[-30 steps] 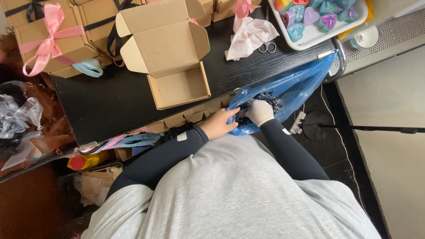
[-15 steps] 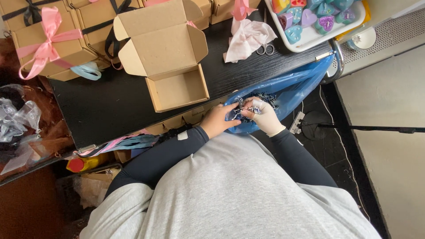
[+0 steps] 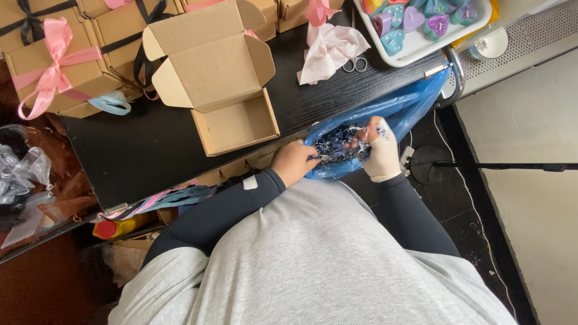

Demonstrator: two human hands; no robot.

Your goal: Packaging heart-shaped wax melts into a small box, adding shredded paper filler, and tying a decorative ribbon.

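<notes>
Hands: both are in the mouth of a crinkled blue plastic bag (image 3: 385,120) that hangs off the near edge of the black wooden table (image 3: 132,150).
Left hand: bare left hand (image 3: 295,162) is at the bag's near rim, fingers curled and pinching a clump of the dark shredded filling (image 3: 340,144) inside.
Right hand: right hand in a pale glove (image 3: 380,150) is closed around the same clump from the far side, thumb on top.
Filling: dark, glinting shreds, bunched between the two hands and otherwise sunk in the bag.
Open box: plain brown cardboard box with its lid flipped back (image 3: 226,102) stands on the table just beside the bag, to the left, and its tray looks bare.
Around it: closed cardboard boxes tied with pink ribbon bows (image 3: 51,63) at the far left, small scissors (image 3: 352,63) on a pink cloth (image 3: 331,48), white tray of coloured heart shapes (image 3: 421,24) at the far right.
Doing it well: I would gather one compact handful, hold the bag rim down with the bare hand, and lift straight up so loose shreds fall back in the bag.
</notes>
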